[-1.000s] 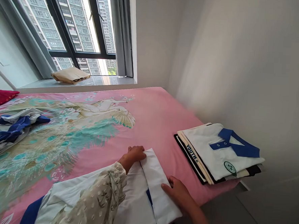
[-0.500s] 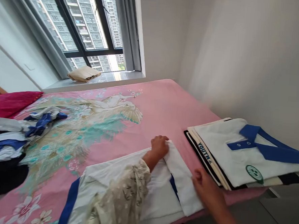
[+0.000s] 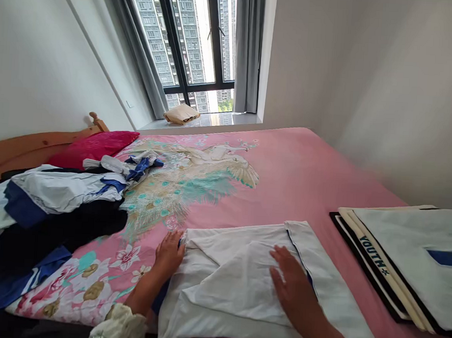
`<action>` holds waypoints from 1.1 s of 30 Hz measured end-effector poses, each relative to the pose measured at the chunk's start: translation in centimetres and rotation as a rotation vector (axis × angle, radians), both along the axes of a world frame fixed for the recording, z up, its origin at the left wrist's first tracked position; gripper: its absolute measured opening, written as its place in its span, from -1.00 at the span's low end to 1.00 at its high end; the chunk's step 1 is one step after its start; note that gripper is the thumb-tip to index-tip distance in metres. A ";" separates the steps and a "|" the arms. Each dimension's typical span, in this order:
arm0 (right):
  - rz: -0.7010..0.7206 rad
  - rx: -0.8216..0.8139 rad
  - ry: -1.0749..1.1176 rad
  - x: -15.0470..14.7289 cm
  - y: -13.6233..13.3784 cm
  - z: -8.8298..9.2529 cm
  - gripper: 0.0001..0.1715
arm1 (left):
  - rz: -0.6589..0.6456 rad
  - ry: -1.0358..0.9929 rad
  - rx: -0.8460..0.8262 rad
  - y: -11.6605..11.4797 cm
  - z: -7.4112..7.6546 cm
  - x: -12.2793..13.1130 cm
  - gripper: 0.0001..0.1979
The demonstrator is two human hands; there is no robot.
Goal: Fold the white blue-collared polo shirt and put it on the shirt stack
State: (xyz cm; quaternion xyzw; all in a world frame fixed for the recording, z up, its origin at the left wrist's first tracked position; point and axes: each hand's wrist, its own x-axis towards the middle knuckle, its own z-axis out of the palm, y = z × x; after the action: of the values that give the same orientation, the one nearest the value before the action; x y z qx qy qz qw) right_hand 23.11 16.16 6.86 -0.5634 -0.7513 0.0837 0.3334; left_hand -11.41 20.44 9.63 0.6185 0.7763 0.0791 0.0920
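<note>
A white shirt (image 3: 238, 282) with blue trim lies folded flat on the bed in front of me. My left hand (image 3: 170, 255) is at its left edge, with fingers closed around the cloth near the blue band. Over the shirt's right half, my right hand (image 3: 291, 282) is open with fingers apart and nothing in it; whether it touches the cloth, I cannot tell. A folded strip runs along the shirt's right side, with a dark blue line showing beneath it.
To the right lies a stack of folded shirts (image 3: 407, 261), a white one on top. Rumpled clothes (image 3: 67, 195) are heaped at the left, near a red pillow (image 3: 97, 148) and wooden headboard (image 3: 28, 144). A pink patterned sheet (image 3: 287, 167) covers the bed. A beige folded cloth (image 3: 181, 114) rests on the windowsill.
My view has turned left. My left hand has gone from the shirt's far right corner to its left edge. My right hand has left the right edge and moved in over the shirt.
</note>
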 end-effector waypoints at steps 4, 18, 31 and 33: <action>0.245 -0.031 -0.119 -7.4 -0.9 0.1 -0.54 | -0.057 -0.066 -0.017 2.1 -0.9 -3.9 -0.57; 0.307 -0.026 -0.311 -11.3 -1.7 -4.3 -0.44 | -0.167 -0.216 0.134 6.6 -3.0 -5.1 -0.81; 0.295 -0.102 -0.352 -11.6 -1.8 -3.3 -0.46 | -0.244 -0.334 0.202 -2.0 0.0 -3.0 -0.77; 0.291 -0.100 -0.338 -11.6 -1.9 -3.2 -0.46 | -0.351 -0.327 0.159 -6.3 0.7 -2.9 -0.76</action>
State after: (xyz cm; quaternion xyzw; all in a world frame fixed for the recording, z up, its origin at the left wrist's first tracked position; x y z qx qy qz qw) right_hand 11.47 14.25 3.62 -0.4708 -0.8648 0.0726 0.1588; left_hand -14.28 14.10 10.29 0.7283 0.6231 0.2215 0.1797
